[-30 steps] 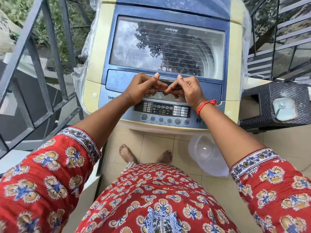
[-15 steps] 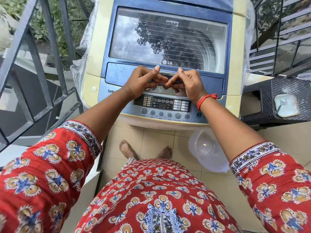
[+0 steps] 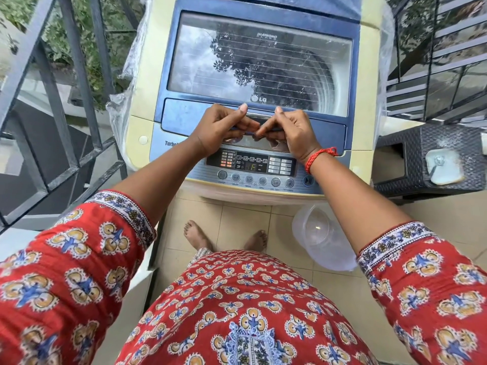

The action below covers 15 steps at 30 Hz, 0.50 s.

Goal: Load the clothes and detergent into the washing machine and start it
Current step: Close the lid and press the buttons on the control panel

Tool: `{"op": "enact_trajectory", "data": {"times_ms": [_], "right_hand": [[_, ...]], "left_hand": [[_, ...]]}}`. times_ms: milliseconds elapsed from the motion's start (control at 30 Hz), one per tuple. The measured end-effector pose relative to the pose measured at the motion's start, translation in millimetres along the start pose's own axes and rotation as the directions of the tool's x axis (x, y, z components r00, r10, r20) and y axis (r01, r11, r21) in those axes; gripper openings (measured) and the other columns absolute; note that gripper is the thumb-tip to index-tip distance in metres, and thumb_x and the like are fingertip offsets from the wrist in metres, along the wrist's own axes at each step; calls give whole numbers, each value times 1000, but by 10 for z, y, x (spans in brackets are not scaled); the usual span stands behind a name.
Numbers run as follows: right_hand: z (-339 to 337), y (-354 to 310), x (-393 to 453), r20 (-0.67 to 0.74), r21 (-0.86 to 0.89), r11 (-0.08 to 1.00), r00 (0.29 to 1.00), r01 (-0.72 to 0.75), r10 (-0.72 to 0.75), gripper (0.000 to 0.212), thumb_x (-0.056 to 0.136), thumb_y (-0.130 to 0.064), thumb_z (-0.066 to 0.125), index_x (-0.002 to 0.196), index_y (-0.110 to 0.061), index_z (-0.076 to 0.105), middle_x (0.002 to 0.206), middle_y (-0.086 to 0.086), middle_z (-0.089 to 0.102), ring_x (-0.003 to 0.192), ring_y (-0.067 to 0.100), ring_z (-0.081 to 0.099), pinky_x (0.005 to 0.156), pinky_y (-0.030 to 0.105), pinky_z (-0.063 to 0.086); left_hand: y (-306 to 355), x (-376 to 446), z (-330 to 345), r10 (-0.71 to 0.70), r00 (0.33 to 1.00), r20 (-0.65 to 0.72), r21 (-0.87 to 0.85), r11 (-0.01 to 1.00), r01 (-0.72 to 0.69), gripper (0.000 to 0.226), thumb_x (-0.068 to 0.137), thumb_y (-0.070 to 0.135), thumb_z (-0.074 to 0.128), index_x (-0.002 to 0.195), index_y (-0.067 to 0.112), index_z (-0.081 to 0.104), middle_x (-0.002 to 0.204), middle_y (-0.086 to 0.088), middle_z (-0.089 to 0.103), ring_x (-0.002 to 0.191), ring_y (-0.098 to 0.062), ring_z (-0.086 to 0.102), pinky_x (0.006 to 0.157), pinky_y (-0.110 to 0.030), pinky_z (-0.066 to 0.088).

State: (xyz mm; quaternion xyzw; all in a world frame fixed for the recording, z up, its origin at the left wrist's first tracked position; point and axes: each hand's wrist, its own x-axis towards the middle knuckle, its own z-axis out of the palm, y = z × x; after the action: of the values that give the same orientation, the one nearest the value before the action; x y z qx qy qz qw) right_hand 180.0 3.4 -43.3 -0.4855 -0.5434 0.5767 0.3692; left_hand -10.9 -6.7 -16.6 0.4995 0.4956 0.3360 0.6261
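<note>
A cream and blue top-loading washing machine [image 3: 147,83] stands in front of me. Its blue-framed glass lid [image 3: 258,67] lies flat, reflecting sky and a tree. My left hand [image 3: 221,129] and my right hand [image 3: 292,130] grip the lid's front handle [image 3: 257,115] side by side, fingers curled under its edge and thumbs on top. Just below my wrists is the control panel [image 3: 253,165], its display lit, with a row of round buttons and a blue start button [image 3: 307,181]. No clothes or detergent are in view.
A clear plastic tub [image 3: 324,238] lies on the tiled floor by my right foot. A dark woven stool [image 3: 411,159] with a pale dish [image 3: 444,165] stands at the right. A grey metal railing [image 3: 76,75] runs along the left. Stairs rise at the back right.
Both hands stay on the lid handle; the thumbs have drawn slightly apart. My head has shifted a little, so the machine sits lower in view. The lid looks unmoved.
</note>
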Motion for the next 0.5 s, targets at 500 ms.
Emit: {"op": "enact_trajectory", "data": {"times_ms": [500], "right_hand": [[-6, 11, 15, 9, -13, 1000, 1000, 7, -7, 54, 98, -40, 39, 71, -13, 77, 74, 26, 71, 62, 58, 57, 55, 48, 41]], "left_hand": [[0, -4, -1, -4, 1000, 5, -1, 1000, 4, 42, 95, 37, 46, 89, 8, 76, 94, -21, 74, 99, -41, 68, 95, -66, 43]]}}
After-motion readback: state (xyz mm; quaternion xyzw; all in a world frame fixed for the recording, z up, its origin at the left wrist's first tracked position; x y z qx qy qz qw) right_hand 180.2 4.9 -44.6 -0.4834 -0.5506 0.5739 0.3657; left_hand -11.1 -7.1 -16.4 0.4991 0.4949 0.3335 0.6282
